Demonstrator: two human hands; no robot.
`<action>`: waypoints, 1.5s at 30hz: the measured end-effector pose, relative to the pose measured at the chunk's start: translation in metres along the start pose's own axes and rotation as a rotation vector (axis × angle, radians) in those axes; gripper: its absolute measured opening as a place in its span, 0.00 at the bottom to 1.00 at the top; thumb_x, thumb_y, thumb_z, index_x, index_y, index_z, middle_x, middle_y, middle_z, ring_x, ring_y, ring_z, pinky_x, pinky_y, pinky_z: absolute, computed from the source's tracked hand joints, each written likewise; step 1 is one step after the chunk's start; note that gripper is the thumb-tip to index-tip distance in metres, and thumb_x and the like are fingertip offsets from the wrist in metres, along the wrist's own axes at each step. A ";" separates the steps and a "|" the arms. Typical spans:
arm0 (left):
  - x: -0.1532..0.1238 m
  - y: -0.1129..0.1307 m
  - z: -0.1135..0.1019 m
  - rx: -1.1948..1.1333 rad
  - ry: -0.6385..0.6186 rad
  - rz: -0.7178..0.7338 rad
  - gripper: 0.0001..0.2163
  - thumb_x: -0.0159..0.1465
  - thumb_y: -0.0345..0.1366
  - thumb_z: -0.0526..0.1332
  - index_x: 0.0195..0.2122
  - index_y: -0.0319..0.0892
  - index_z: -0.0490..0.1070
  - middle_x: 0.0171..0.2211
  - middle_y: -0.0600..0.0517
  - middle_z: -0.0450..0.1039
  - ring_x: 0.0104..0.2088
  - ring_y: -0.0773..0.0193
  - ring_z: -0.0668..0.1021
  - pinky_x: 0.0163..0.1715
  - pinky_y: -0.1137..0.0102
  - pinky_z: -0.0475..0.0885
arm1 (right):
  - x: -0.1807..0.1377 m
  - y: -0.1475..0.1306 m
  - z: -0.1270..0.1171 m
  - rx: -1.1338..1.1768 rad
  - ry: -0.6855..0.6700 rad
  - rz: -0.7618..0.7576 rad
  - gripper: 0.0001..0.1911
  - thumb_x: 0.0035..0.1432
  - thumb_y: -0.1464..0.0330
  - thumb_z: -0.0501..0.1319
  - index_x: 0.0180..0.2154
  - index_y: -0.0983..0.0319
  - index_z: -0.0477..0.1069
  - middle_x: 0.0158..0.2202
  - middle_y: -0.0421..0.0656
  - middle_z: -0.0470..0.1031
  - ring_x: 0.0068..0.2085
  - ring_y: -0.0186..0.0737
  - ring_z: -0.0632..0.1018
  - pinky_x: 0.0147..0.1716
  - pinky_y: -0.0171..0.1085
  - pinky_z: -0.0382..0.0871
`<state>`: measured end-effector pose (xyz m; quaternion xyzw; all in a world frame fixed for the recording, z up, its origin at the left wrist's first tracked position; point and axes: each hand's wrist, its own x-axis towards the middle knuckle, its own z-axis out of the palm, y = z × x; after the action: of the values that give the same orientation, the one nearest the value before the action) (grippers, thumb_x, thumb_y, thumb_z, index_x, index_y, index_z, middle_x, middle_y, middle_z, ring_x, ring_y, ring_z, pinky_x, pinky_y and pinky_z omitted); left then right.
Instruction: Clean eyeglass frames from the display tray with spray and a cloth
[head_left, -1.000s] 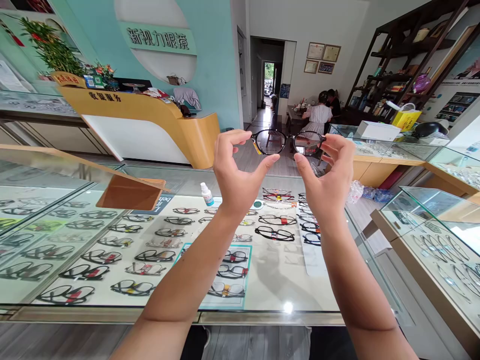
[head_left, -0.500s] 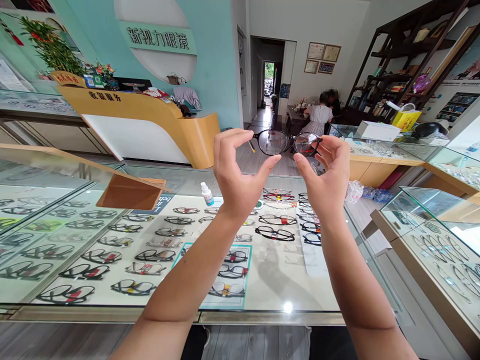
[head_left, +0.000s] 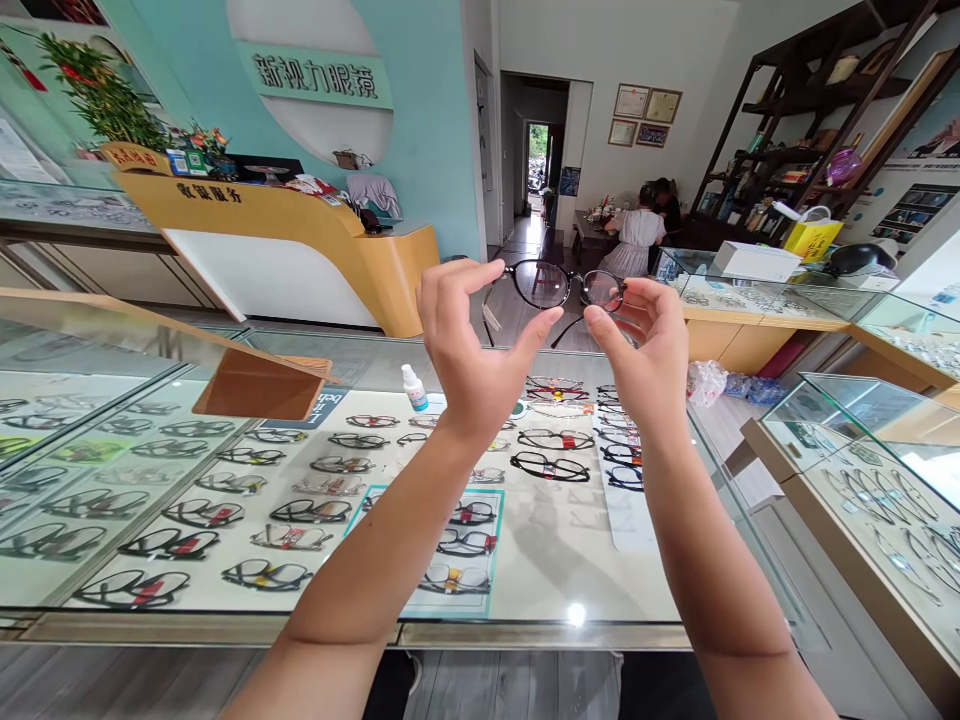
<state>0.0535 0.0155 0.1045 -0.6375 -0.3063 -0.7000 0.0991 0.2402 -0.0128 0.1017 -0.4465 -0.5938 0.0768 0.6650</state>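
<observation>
A pair of dark round-framed eyeglasses (head_left: 541, 284) is held up in the air above the glass display case (head_left: 555, 560). My left hand (head_left: 476, 340) grips its left end between thumb and fingers. At the other end, my right hand (head_left: 645, 345) pinches the frame near the right lens. Both temples are unfolded and point away and down, one bearing a pale tag. Under my arms, rows of eyeglasses (head_left: 551, 466) lie inside the case, several with red or yellow stickers. A small white spray bottle (head_left: 413, 388) stands on the glass beyond my left forearm.
A tilted wood-framed mirror or panel (head_left: 262, 385) rests on the case at left. Another glass case (head_left: 862, 480) stands at right. Beyond are a yellow-and-white counter (head_left: 300, 250), a dark shelf (head_left: 787, 130) and two people (head_left: 637, 230) at a table.
The eyeglasses have turned and shifted slightly left, so both temples now show below the lenses. My right hand has moved a little left with them; my left hand has barely shifted.
</observation>
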 end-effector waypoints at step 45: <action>-0.098 -0.037 -0.026 -0.053 -0.097 -0.082 0.29 0.61 0.52 0.77 0.54 0.46 0.66 0.53 0.41 0.76 0.55 0.51 0.81 0.47 0.55 0.81 | -0.076 0.022 -0.011 0.297 -0.019 0.376 0.22 0.65 0.50 0.67 0.50 0.58 0.83 0.55 0.51 0.84 0.54 0.49 0.83 0.55 0.49 0.79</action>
<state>0.0283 0.0059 0.0002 -0.6602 -0.3178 -0.6795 0.0384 0.2377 -0.0535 0.0324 -0.4458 -0.4885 0.2899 0.6918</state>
